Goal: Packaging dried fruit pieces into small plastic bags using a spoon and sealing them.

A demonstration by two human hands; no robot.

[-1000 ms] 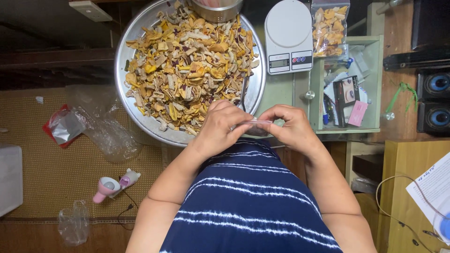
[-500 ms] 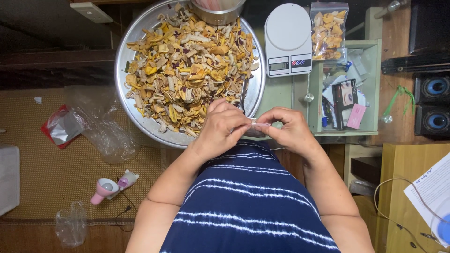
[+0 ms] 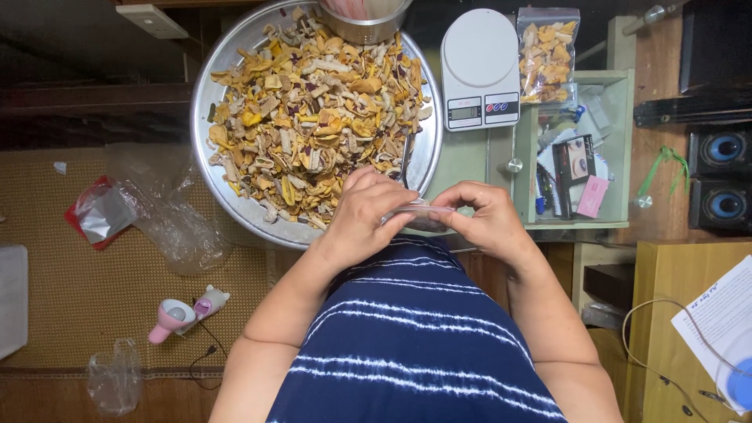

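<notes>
Currently both hands are pinching a small clear bag at its top edge, just below the tray rim.

Left hand (image 3: 364,213) and right hand (image 3: 482,215) are each closing fingers on the clear bag (image 3: 423,217), held between them over the lap; whether it holds anything cannot be told. One filled bag (image 3: 547,56) is already standing beside the white scale (image 3: 479,66). Most of the work is judged outstanding: the round metal tray (image 3: 227,94) is still carrying a large heap of dried yellow slices (image 3: 313,117).
</notes>
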